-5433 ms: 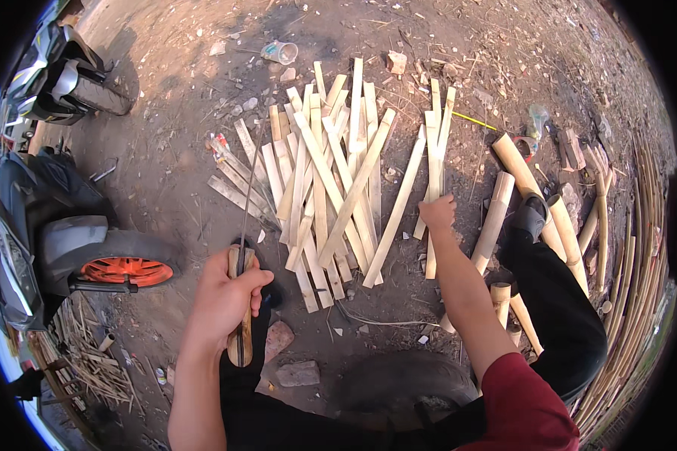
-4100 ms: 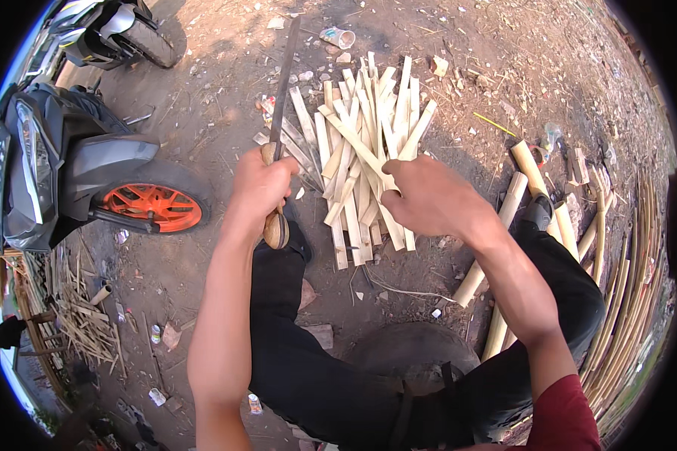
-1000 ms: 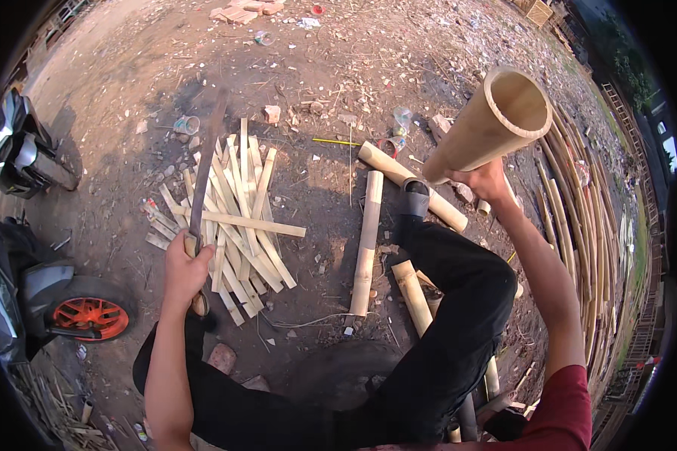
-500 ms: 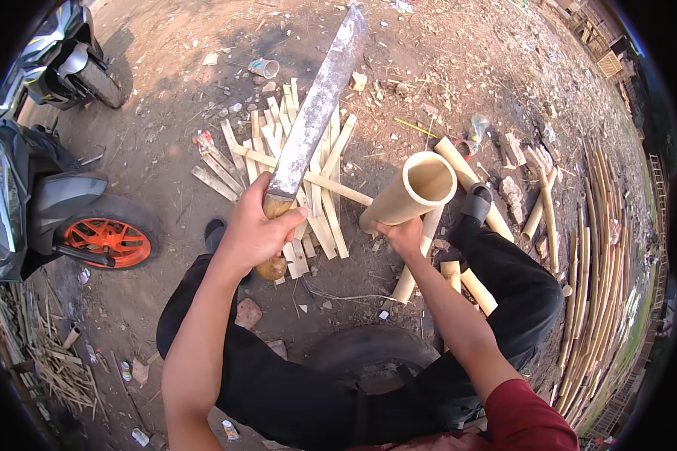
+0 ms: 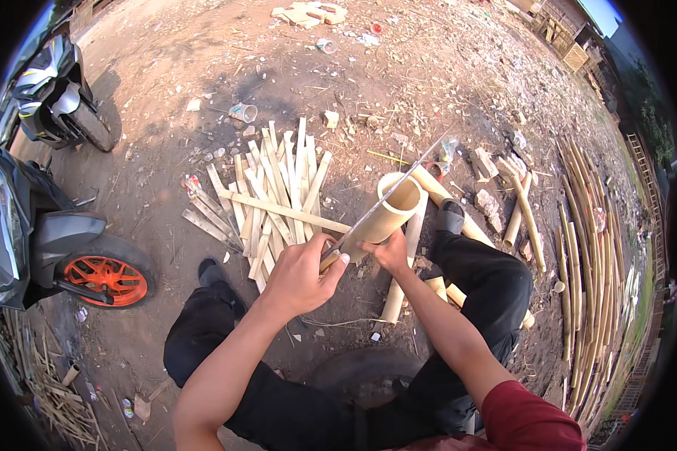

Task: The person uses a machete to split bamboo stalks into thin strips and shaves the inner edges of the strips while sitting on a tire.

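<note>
My left hand (image 5: 302, 272) grips the handle of a long machete (image 5: 396, 186), whose blade lies across the open top rim of a bamboo tube (image 5: 390, 218). My right hand (image 5: 387, 252) holds that tube from below, tilted up and away from me. Just beyond the hands a pile of split bamboo slats (image 5: 274, 199) lies fanned out on the dirt. I sit with my legs in black trousers spread to either side.
A motorbike with an orange wheel (image 5: 107, 279) stands close on the left, another motorbike (image 5: 56, 90) farther back. Cut bamboo sections (image 5: 523, 214) lie on the right, long bamboo poles (image 5: 598, 263) beyond them. Litter and a cup (image 5: 242, 113) dot the ground.
The machete, raised high half a second ago, has come down onto the tube's rim. The bamboo tube, lifted up at the right a second ago, is now held low in front of me.
</note>
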A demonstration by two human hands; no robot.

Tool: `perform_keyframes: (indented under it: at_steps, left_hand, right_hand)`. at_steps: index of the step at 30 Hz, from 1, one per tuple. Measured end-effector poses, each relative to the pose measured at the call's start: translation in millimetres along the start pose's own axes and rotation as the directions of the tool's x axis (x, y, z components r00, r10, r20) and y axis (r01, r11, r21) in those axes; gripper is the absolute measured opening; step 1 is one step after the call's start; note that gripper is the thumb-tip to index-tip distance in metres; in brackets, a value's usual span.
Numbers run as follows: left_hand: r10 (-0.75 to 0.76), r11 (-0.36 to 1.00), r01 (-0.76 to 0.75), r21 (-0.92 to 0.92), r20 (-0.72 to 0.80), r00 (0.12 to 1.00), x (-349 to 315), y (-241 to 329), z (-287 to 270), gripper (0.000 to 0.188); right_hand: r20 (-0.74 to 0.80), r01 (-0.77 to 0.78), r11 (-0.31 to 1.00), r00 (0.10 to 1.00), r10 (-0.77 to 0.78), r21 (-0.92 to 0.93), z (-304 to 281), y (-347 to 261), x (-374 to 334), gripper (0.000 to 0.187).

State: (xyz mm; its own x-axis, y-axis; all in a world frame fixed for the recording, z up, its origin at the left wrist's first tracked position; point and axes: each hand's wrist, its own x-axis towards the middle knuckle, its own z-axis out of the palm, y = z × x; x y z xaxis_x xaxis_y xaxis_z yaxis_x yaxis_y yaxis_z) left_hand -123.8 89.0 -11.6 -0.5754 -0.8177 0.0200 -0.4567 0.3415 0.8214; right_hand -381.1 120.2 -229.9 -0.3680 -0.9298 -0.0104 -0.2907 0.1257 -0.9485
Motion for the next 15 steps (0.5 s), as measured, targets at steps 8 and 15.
perform_keyframes:
  at_steps: [8,15]
  left_hand:
    - [-0.025,0.994,0.018,0.109,0.063,0.998,-12,9,12,0.037]
    - [-0.139,0.984,0.123,0.126,0.132,0.981,-24,9,9,0.041]
  right_hand:
    - [-0.032,0.072,0.997,0.997,-0.073,-0.04,7,-32,-24,0.076]
    - [-0.02,0.158,0.984,0.987,-0.16,-0.082,10,-25,-31,0.082]
